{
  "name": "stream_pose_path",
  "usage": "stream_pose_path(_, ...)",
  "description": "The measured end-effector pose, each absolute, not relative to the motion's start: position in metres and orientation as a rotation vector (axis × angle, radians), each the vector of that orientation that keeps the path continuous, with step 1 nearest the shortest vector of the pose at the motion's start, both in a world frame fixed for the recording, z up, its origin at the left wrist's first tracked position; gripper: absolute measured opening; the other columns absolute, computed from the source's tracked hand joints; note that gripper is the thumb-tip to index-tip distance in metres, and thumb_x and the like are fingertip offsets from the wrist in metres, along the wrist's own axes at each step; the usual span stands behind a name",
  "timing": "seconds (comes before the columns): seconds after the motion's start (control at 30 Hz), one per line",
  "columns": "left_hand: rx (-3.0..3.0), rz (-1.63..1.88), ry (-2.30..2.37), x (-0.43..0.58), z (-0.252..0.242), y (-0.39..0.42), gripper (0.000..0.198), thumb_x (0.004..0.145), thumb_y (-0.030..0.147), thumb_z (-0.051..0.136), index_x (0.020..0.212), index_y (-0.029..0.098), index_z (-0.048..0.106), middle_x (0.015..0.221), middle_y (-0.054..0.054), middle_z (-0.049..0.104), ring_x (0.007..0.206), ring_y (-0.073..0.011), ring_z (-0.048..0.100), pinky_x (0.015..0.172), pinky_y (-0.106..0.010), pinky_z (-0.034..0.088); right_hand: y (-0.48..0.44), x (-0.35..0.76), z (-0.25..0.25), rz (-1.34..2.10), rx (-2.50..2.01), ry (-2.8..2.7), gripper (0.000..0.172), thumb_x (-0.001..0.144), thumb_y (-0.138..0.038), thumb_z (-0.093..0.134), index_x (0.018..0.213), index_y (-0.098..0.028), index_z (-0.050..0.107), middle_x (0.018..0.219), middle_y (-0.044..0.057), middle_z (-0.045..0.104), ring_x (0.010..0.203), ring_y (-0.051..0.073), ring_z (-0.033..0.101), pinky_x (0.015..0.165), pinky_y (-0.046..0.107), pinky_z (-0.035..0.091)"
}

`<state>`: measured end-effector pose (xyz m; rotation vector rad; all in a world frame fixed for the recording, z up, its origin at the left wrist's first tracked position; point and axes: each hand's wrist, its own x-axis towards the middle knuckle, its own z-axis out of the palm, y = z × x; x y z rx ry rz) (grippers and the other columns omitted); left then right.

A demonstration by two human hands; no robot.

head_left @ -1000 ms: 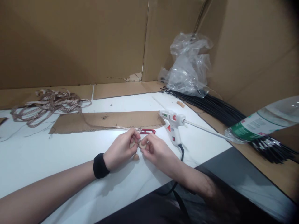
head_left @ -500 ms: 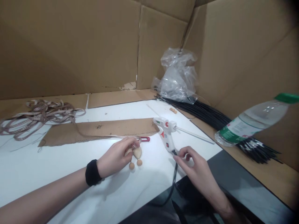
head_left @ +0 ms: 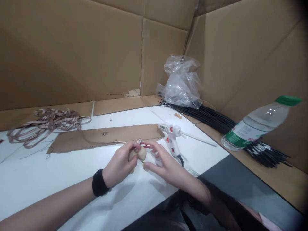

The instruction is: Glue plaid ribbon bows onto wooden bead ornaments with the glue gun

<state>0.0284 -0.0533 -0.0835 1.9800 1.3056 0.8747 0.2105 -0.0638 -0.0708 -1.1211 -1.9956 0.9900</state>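
Note:
My left hand is closed, pinching a small cream padded piece with rounded lobes. Checked ribbon rises from the top of this piece between the fingers. One round tan bead peeks out below my left thumb; the other bead seen before is hidden. From the right, my right hand reaches beside the piece, thumb and index finger apart. Its thumb tip is close to the piece's lower edge, and contact is unclear. A red slotted item lies partly covered behind the fingers.
A white glue gun with a glue stick stands right of my hands on the white board. Behind lies a cardboard strip, with tangled ribbon at left. A tilted bottle rests on black rods beside a plastic bag.
My right hand has left the glue gun's cord and moved left to the cream piece. My left hand keeps its hold. The view has shifted slightly.

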Motion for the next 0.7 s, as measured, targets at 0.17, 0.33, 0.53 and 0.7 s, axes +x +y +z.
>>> stream_pose_path(0.17,1.898,1.013,1.232,0.029,-0.075,-0.058,0.018,0.076,0.013,0.047,0.092,0.018,0.051,0.095,-0.005,0.06,0.09,-0.0176,0.057,0.08,-0.031,0.045,-0.052,0.195,-0.06,1.446,-1.011,-1.733,0.036,0.077,-0.02,0.055,0.111,-0.02,0.045,0.093,0.004,0.058,0.079,0.014,0.058,0.07,0.029,0.047)
stream_pose_path(0.33,1.773,1.083,1.219,0.03,-0.063,-0.064,0.018,0.077,0.021,0.053,0.095,0.017,0.053,0.098,-0.006,0.061,0.094,-0.019,0.058,0.083,-0.032,0.045,-0.048,0.188,-0.058,1.482,-1.018,-1.539,0.022,0.074,-0.019,0.056,0.094,-0.017,0.05,0.071,-0.001,0.057,0.062,0.011,0.058,0.056,0.023,0.046)
stream_pose_path(0.53,1.688,1.17,1.232,0.029,-0.059,-0.068,0.021,0.079,0.021,0.053,0.1,0.018,0.055,0.099,-0.006,0.063,0.088,-0.0186,0.06,0.078,-0.032,0.048,-0.049,0.182,-0.053,1.403,-1.018,-1.561,0.026,0.068,-0.014,0.057,0.093,-0.017,0.051,0.072,-0.003,0.054,0.063,0.009,0.055,0.056,0.021,0.045)
stream_pose_path(0.7,1.708,1.195,1.289,0.029,-0.061,-0.067,0.02,0.078,0.019,0.055,0.097,0.019,0.057,0.1,-0.005,0.063,0.089,-0.0176,0.059,0.081,-0.032,0.047,-0.048,0.178,-0.054,1.405,-1.035,-1.56,0.028,0.066,-0.01,0.057,0.092,-0.017,0.049,0.069,-0.004,0.053,0.059,0.008,0.053,0.053,0.02,0.042)
